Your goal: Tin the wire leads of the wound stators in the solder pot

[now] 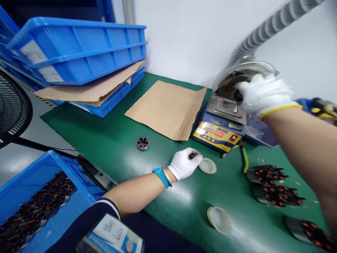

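Observation:
My left hand [185,163], in a white glove, rests low over the green table with its fingers curled together. Something dark shows at the fingertips; whether it is a held part or glove stain I cannot make out. A shallow round white dish [207,166] lies just beside those fingers. My right hand [263,93], also gloved and blurred by motion, is closed at the mouth of a round metal fume hood [246,65], above a metal-topped heating unit [217,135] with a red digital display. What its fingers grip is hidden. A single wound stator [143,143] sits left of my left hand.
Several stacked stators [271,175] stand at the right, near green-handled pliers [244,160]. A second round dish [219,219] is at the front. Cardboard [168,107] lies at the back. Blue crates [86,49] are stacked left; a blue bin [73,211] holds more stators.

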The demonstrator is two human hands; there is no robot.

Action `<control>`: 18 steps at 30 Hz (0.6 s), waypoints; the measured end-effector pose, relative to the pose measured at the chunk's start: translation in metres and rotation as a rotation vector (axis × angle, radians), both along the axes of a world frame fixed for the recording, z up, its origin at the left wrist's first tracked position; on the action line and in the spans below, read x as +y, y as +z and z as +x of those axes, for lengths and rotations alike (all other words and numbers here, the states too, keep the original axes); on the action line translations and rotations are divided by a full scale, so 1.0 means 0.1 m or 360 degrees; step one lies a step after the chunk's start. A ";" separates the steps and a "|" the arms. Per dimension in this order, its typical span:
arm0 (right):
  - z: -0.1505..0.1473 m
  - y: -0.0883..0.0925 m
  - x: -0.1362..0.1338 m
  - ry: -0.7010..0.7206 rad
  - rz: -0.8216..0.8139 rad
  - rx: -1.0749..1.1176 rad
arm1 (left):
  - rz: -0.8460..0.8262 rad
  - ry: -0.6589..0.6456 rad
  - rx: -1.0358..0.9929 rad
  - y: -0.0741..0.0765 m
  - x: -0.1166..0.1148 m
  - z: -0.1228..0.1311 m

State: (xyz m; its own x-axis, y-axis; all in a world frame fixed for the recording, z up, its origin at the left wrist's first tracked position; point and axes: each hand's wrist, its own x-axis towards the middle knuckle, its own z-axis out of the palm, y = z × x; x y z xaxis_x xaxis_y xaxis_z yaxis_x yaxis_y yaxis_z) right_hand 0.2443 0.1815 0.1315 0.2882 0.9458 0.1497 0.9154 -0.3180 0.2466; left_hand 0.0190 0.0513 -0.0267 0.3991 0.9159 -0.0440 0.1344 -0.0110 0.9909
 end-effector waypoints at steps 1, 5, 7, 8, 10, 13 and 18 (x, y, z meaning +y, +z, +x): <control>-0.01 -0.04 0.05 0.0033 -0.0052 -0.0017 | 0.0009 -0.0004 0.0013 0.00 0.00 0.00; -0.01 -0.04 0.00 -0.0016 -0.0125 -0.0056 | 0.0046 -0.0033 0.0029 -0.05 -0.01 0.01; 0.01 0.08 -0.06 -0.0132 -0.0097 -0.0040 | 0.0070 -0.0049 0.0027 -0.07 -0.01 0.02; 0.03 0.15 -0.09 -0.0207 -0.0076 -0.0001 | 0.0078 -0.0056 0.0028 -0.08 -0.01 0.02; 0.04 0.24 -0.11 -0.0360 -0.0003 0.0127 | 0.0079 -0.0073 0.0040 -0.10 -0.01 0.03; 0.04 0.21 -0.10 -0.0470 0.0142 0.0336 | 0.0069 -0.0096 0.0064 -0.10 -0.01 0.02; -0.03 0.03 -0.10 -0.0415 0.0212 0.0506 | 0.0082 -0.0076 0.0040 -0.07 0.00 0.00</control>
State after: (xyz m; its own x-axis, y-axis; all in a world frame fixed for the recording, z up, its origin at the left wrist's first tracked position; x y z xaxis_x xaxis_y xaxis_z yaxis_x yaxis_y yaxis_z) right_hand 0.2415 0.1712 0.1345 0.5665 0.8136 0.1307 0.8240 -0.5588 -0.0934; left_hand 0.0195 0.0510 -0.0337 0.4415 0.8972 -0.0079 0.1576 -0.0688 0.9851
